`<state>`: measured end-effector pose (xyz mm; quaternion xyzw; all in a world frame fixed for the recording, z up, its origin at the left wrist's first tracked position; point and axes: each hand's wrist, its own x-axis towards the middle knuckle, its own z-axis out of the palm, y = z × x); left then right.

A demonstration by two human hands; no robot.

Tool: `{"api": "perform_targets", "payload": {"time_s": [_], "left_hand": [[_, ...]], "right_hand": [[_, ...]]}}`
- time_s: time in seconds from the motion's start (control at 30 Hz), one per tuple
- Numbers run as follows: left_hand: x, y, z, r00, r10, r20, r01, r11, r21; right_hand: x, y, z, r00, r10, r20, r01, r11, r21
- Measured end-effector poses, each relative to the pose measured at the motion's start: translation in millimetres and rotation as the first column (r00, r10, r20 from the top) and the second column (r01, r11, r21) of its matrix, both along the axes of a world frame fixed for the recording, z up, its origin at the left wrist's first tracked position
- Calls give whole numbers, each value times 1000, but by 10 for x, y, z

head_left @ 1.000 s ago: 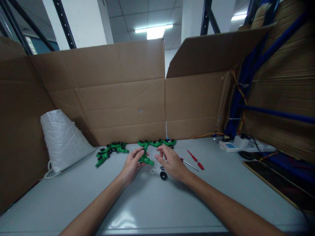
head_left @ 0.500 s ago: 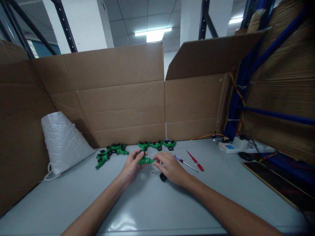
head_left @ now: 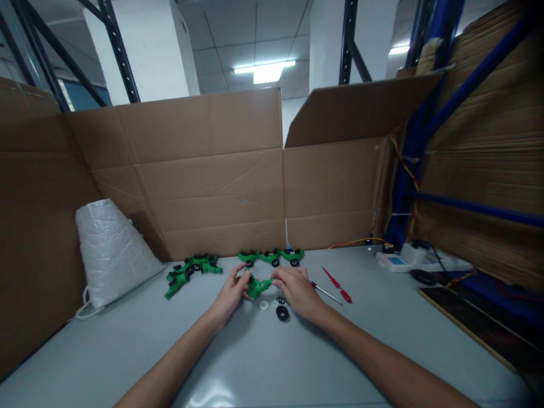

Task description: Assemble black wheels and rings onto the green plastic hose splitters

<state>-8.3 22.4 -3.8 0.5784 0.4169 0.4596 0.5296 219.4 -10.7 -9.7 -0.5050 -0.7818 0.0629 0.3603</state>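
My left hand (head_left: pixel 233 292) is closed around one end of a green plastic fitting (head_left: pixel 257 287), which is held just above the table. At the fitting's narrow right end, the fingertips of my right hand (head_left: pixel 297 289) are pinched together; whether a small part is also between them is hidden. Below the hands lie a thick black ring (head_left: pixel 282 313), a white ring (head_left: pixel 264 305) and several thin black rings (head_left: pixel 281 300). A screwdriver (head_left: pixel 327 293) with a metal shaft lies partly behind my right hand, with a red screwdriver (head_left: pixel 338 285) beyond it.
More green fittings with black parts stand in a back row (head_left: pixel 270 258) and a left cluster (head_left: pixel 193 270). A white padded bag (head_left: pixel 114 255) leans at the left. Cardboard walls (head_left: pixel 212 181) enclose the grey table (head_left: pixel 263 362). A power strip (head_left: pixel 395 262) with cables sits at the right.
The green fitting has turned and shifted slightly right between my hands. My right hand has moved a little right, uncovering the thick black ring and the thin rings. The view has tilted slightly.
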Motion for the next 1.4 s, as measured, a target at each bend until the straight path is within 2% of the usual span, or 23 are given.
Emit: {"api": "perform_targets", "payload": {"time_s": [0.17, 0.3, 0.47, 0.63, 0.73, 0.93, 1.23, 1.4], "left_hand": [[-86, 30, -30, 972, -176, -159, 182, 983, 27], [-107, 96, -144, 966, -186, -181, 201, 977, 68], [-118, 89, -155, 930, -88, -357, 176, 958, 225], [-162, 57, -54, 826, 131, -549, 121, 909, 399], [-182, 48, -9, 759, 207, -617, 122, 886, 448], [-184, 43, 3, 653, 242, -718, 170, 877, 450], [-145, -2, 25, 572, 248, -782, 201, 882, 427], [-143, -9, 24, 566, 262, -782, 198, 877, 437]], "right_hand": [[17, 19, -11, 999, -42, -28, 40, 998, -48], [43, 77, -42, 997, -59, -46, 54, 993, -105], [70, 145, -89, 996, -54, -65, 48, 994, -98], [73, 173, -138, 997, -59, -46, 55, 994, -90], [61, 173, -175, 1000, -27, 9, 28, 993, -115], [47, 161, -223, 995, -11, 101, 27, 988, -155], [39, 124, -214, 985, -51, 167, 74, 988, -139], [28, 97, -182, 979, -50, 197, 81, 986, -148]]}}
